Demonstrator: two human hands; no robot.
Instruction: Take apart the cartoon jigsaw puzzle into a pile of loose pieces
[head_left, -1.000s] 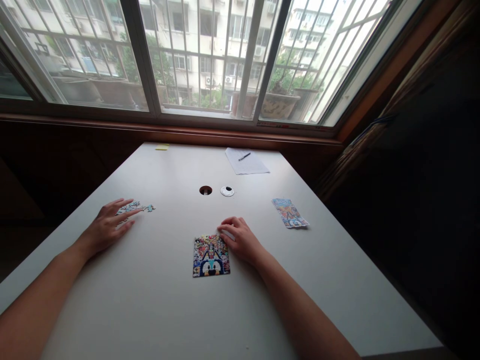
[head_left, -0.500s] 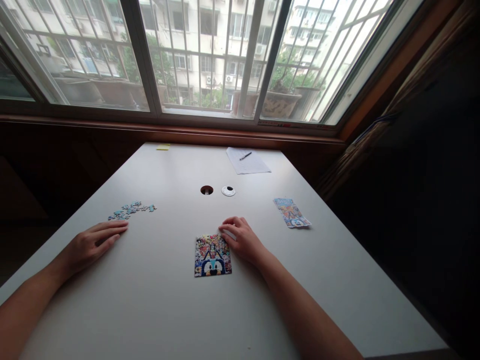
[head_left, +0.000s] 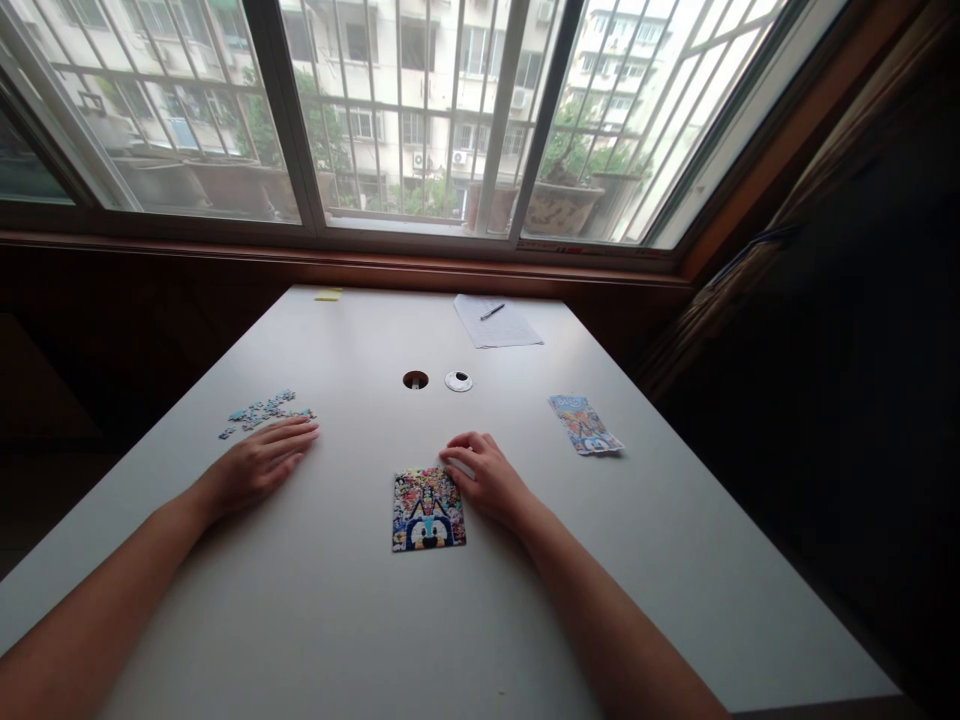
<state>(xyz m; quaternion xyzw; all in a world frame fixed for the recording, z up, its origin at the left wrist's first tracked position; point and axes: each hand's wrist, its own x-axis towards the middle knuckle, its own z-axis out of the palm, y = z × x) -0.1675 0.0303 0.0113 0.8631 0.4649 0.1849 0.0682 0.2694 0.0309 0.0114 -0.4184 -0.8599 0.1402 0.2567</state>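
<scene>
A thin, light assembled puzzle [head_left: 428, 510] on the surface [head_left: 360, 620], likely fragile if lifted by an edge, has the right hand [head_left: 486, 478] resting loosely curled and empty at its top-right corner, the left hand [head_left: 259, 462] flat and empty well left of it.

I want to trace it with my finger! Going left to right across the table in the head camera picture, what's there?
loose puzzle pieces → left hand → assembled puzzle → right hand → printed picture card

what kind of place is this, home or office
Probably a room in a flat: a plain white table at a barred window facing apartment blocks, with a small colourful square jigsaw puzzle and a paper sheet.
</scene>
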